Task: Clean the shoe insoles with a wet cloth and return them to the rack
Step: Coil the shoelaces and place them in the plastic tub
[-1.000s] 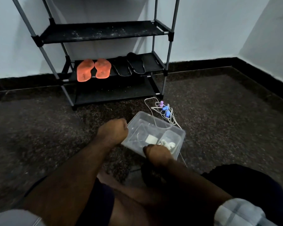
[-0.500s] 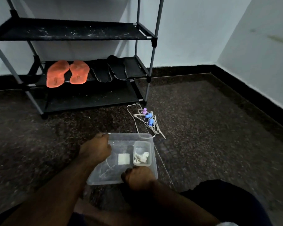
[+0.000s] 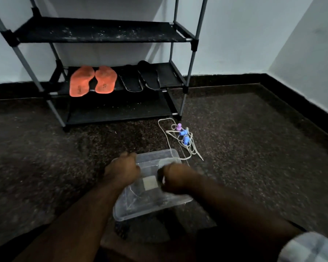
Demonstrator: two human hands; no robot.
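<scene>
Insoles [image 3: 92, 80] all lay on rack [image 3: 102, 33], none wiped yet; left grip [image 3: 122, 168] and right grip [image 3: 175, 177] clutched clear tub [image 3: 150, 208] rims.

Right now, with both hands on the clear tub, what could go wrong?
1. The tub looks tilted in the left hand and right hand; if it holds water, it may slop onto the floor.
2. The laces lie right beside the tub's far corner and could get wet or dragged.
3. The light is dim, so dirt on the black insoles may be missed.
</scene>
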